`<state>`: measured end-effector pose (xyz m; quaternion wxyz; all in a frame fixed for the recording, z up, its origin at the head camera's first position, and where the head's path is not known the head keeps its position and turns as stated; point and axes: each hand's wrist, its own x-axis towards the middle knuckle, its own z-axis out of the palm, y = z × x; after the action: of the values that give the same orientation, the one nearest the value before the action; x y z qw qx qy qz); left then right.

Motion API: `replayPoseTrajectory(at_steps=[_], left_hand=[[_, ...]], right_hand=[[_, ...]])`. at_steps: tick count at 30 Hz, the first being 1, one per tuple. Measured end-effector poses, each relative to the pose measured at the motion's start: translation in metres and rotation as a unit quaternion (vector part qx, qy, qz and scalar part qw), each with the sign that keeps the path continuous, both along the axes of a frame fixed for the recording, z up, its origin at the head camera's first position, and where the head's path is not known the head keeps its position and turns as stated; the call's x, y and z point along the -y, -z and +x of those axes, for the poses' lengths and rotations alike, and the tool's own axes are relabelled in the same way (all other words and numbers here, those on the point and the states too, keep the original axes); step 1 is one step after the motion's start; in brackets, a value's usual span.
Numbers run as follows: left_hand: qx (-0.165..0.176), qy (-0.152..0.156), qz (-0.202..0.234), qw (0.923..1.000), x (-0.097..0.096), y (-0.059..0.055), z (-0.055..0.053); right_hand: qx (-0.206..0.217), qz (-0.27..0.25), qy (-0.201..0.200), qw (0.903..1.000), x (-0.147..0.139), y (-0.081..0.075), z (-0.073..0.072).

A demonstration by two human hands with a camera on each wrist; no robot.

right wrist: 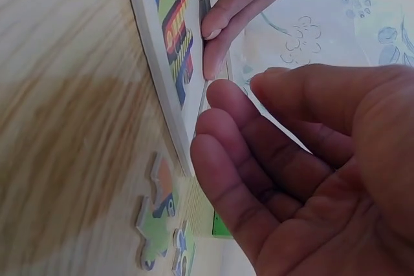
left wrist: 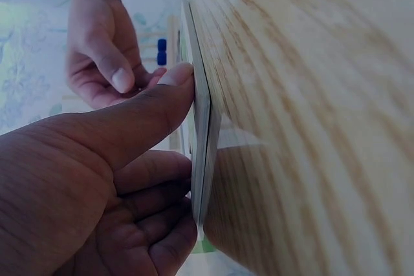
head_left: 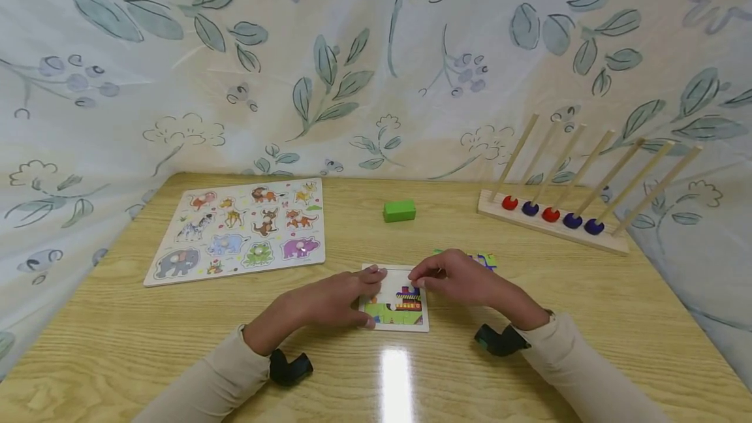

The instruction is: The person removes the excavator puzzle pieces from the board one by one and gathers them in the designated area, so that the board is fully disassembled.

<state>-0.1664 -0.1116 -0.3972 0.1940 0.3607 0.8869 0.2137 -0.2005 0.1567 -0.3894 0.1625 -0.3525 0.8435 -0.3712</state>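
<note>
A small jigsaw puzzle board [head_left: 401,328] with a pale rim lies on the table in front of me. Its lower part carries joined green, red and dark blue pieces, while the upper part shows bare white. Along its left side my left hand [head_left: 337,299] rests, thumb near the front corner and straight fingers pressing the far part. My right hand [head_left: 458,278] hovers over the upper right edge with loosely bent fingers; no piece shows between them in the right wrist view. Loose puzzle pieces [right wrist: 155,227] lie beside the board, partly hidden behind the right hand in the head view.
An animal peg puzzle [head_left: 235,230] lies at the back left. Behind the small board stands a green block [head_left: 399,211]. At the back right is a wooden rack [head_left: 552,224] with upright rods and several red and blue beads. A floral cloth [head_left: 376,83] hangs behind the table.
</note>
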Motion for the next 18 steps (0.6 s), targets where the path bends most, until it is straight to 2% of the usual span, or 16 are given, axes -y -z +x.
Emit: replayPoseTrajectory(at_steps=[18], left_hand=[[0.001,-0.002,0.003,1.0000,-0.0004,-0.0023,0.0008]], right_hand=[[0.029,-0.011,0.010,0.9995,0.0024,0.0049,-0.0032]])
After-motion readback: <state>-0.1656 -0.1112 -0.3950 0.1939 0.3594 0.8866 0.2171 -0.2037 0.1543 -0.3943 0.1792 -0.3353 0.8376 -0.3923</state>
